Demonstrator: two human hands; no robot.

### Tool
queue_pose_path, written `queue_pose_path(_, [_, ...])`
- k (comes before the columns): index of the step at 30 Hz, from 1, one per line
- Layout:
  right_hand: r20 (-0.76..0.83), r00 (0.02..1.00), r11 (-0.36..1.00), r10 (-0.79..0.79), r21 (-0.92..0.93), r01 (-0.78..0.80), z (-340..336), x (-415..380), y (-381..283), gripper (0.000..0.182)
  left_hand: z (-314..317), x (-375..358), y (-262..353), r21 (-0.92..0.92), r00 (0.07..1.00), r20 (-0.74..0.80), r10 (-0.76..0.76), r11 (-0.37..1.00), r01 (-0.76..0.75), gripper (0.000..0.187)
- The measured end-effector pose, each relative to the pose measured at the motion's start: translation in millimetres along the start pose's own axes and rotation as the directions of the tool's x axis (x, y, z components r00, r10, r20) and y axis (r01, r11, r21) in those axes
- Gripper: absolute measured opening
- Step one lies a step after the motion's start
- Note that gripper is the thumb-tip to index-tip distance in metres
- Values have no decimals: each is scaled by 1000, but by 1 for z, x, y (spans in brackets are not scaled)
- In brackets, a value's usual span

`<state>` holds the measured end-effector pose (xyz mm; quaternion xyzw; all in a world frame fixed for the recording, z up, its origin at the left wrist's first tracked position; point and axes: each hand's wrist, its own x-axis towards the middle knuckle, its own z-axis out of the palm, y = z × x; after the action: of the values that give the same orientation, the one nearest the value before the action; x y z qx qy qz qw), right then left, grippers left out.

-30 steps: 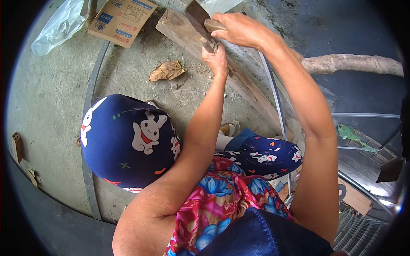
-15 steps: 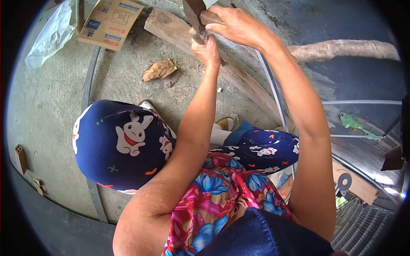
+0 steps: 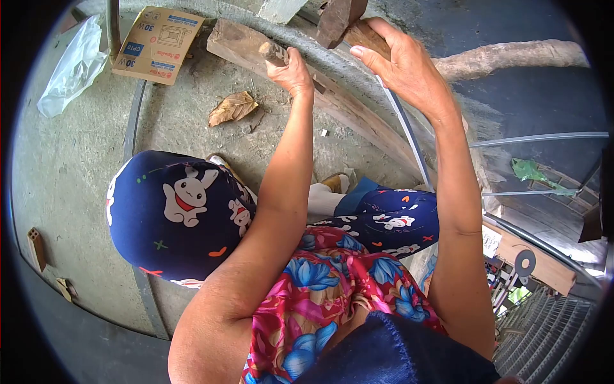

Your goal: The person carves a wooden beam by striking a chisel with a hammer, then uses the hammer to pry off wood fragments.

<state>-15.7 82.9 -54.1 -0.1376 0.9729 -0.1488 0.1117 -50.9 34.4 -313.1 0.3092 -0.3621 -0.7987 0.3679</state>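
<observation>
My left hand (image 3: 291, 75) is closed around a chisel (image 3: 275, 54); its round, worn wooden butt shows, and the blade is hidden behind the hand. Beneath it lies a long, rough wooden beam (image 3: 364, 121) running diagonally along the floor, with a dark notch near my fingers. My right hand (image 3: 409, 70) grips the wooden handle of a hammer, thumb laid along it. Up and to the right of the chisel, the dark, blocky hammer head (image 3: 341, 23) is apart from the butt.
A flattened cardboard box piece (image 3: 160, 45) and a clear plastic bag (image 3: 71, 67) lie at upper left. A dry leaf (image 3: 233, 109) rests on the concrete near the beam. A thick branch (image 3: 511, 59) and thin metal bars (image 3: 543, 137) are at right. A hollow brick (image 3: 36, 248) is far left.
The hammer has moved right, away from the chisel butt, with my right hand. My left hand keeps its hold on the chisel; the view has shifted slightly.
</observation>
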Motion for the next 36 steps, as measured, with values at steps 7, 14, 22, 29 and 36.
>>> queue_pose_path(7, [-18,994,994,-110,-19,110,5,8,-7,44,-1,0,-3,31,998,-2,-60,998,60,11])
queue_pose_path(14, [276,955,993,-108,-9,115,-18,48,-89,30,1,-1,-1,45,996,-5,-94,995,94,17])
queue_pose_path(22, [254,916,898,-311,-237,371,66,94,-38,42,1,-7,4,100,999,-26,-20,995,23,26])
queue_pose_path(29, [199,840,815,-504,-213,539,55,103,-36,42,1,-12,-7,76,998,23,-53,996,52,19])
queue_pose_path(36, [248,954,929,-166,-286,236,70,78,-27,37,-4,-12,-6,104,997,73,34,994,-42,27])
